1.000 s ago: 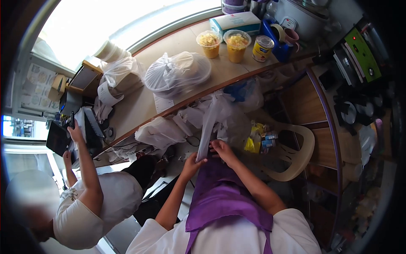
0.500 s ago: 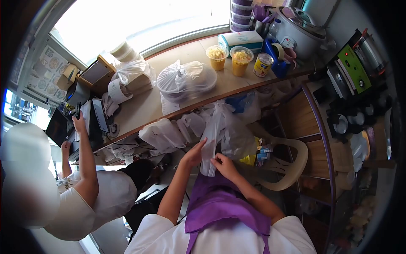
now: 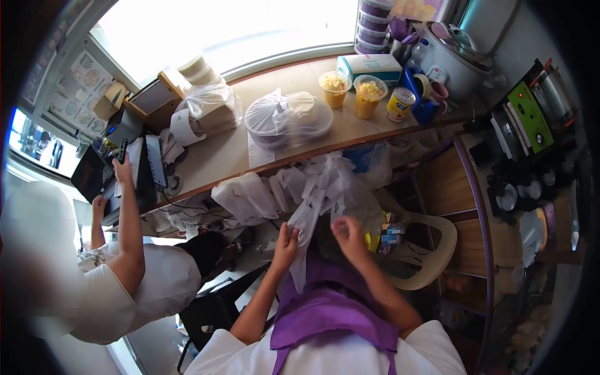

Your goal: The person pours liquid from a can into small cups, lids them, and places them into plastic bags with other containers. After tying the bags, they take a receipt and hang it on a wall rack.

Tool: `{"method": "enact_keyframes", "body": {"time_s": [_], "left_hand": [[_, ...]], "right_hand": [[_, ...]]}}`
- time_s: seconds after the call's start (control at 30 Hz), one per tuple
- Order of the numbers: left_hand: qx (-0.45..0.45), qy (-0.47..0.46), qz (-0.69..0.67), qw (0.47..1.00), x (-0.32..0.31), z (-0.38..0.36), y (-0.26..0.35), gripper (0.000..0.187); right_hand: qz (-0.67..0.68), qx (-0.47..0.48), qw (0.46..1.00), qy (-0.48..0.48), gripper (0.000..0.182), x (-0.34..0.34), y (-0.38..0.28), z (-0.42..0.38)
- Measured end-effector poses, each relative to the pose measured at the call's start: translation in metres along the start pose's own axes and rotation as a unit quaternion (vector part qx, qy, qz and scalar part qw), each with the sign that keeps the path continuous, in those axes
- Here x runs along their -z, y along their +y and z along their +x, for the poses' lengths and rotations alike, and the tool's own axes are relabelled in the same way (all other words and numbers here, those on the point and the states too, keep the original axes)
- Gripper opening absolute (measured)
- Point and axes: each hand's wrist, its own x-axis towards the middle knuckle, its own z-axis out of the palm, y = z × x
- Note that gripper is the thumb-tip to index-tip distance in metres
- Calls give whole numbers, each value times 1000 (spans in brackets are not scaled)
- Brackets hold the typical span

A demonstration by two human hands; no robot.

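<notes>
A thin white plastic bag [image 3: 305, 228] hangs from the bunch of bags below the counter edge, its loose end trailing over my purple apron [image 3: 331, 312]. My left hand [image 3: 286, 247] is closed around the left side of this bag. To the right of it, my right hand [image 3: 351, 240] is raised with bent fingers, blurred by motion. Its fingertips are right at the lower end of another white strip of the bag; I cannot tell whether they grip it. Folded white bags [image 3: 242, 199] hang just left of the bunch.
On the counter [image 3: 219, 155] stand a bagged round container [image 3: 289, 122], two filled cups [image 3: 370, 97], a can [image 3: 400, 104] and a rice cooker [image 3: 447, 65]. A beige chair [image 3: 440, 250] is at right. At left, a person [image 3: 150, 281] holds a dark device [image 3: 122, 150].
My hands have moved apart. The left has drawn its part of the bag left and down; the right has shifted right and up. The view has turned slightly.
</notes>
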Motion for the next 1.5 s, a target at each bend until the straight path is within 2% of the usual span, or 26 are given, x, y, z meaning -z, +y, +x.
{"method": "enact_keyframes", "body": {"time_s": [0.03, 0.1, 0.17, 0.23, 0.4, 0.43, 0.53, 0.57, 0.67, 0.73, 0.8, 0.83, 0.9, 0.93, 1.03, 1.1, 1.13, 1.2, 1.23, 1.3, 1.33, 1.37, 1.4, 1.43, 1.47, 1.5], "left_hand": [[3, -74, 30, 997, 14, -1, 18, 39], [35, -125, 3, 991, 32, -5, 43, 39], [39, -119, 2, 992, 39, -15, 62, 35], [48, -139, 22, 989, 55, -21, 82, 36], [68, -154, 66, 983, 104, -23, 107, 35], [112, -152, 89, 978, 112, -26, 119, 36], [80, -117, 117, 983, 119, -31, 136, 39], [11, -89, 177, 980, 121, -28, 134, 42], [-41, 46, 299, 952, 123, -23, 136, 43], [-171, 180, 402, 881, 110, -23, 138, 38], [-279, 280, 549, 737, 87, -34, 163, 33], [-240, 252, 531, 773, 76, -41, 164, 29], [-89, 124, 379, 913, 49, -51, 169, 25], [-10, 55, 291, 955, 40, -54, 170, 24], [28, -31, 170, 985, 33, -44, 142, 23], [37, -27, 49, 998, 33, -37, 128, 24], [44, -23, -13, 999, 34, -35, 123, 25], [108, -15, -265, 958, 39, -31, 141, 18], [146, -13, -377, 915, 41, -34, 167, 17], [199, -55, -562, 801, 64, -35, 173, 23], [166, -71, -499, 847, 75, -34, 166, 26], [129, -86, -435, 887, 84, -31, 158, 30], [91, -99, -366, 921, 93, -26, 148, 34], [84, -58, -206, 973, 103, -17, 128, 55], [27, -16, -9, 999, 100, -17, 134, 61], [-29, 26, 190, 981, 94, -19, 143, 67]], "right_hand": [[-38, 79, 996, -11, 41, 1, -11, 16], [-113, 240, 964, -30, 43, 1, -29, 42], [-32, 66, 966, -249, 40, -10, -24, 50], [109, -119, 878, -451, 35, -22, -30, 59], [300, -254, 787, -476, 23, -42, -37, 59], [323, -286, 763, -482, 20, -45, -39, 58], [339, -307, 742, -490, 12, -62, -27, 54], [335, -309, 748, -483, 12, -65, -33, 51], [333, -306, 767, -455, 11, -71, -46, 41], [341, -291, 783, -430, 11, -72, -47, 37], [367, -282, 791, -400, 12, -72, -47, 35], [379, -279, 795, -383, 13, -71, -46, 34], [420, -267, 790, -359, 16, -71, -50, 29], [448, -257, 781, -351, 18, -71, -55, 25], [485, -283, 767, -310, 23, -63, -78, 19], [473, -315, 768, -296, 22, -49, -94, 20], [421, -277, 811, -296, 20, -46, -85, 20], [310, -195, 882, -295, 17, -44, -49, 24], [112, 8, 963, -245, 10, -44, -31, 25], [196, -145, 956, -165, 13, -36, 30, 43], [235, -219, 939, -123, 15, -33, 46, 51], [347, -289, 884, -122, 13, -22, 30, 58], [451, -354, 811, -119, 11, -4, -8, 63], [547, -411, 720, -115, 10, 10, -38, 67], [518, -377, 758, -124, 9, 11, -53, 69], [488, -342, 792, -131, 10, 8, -67, 67]]}}
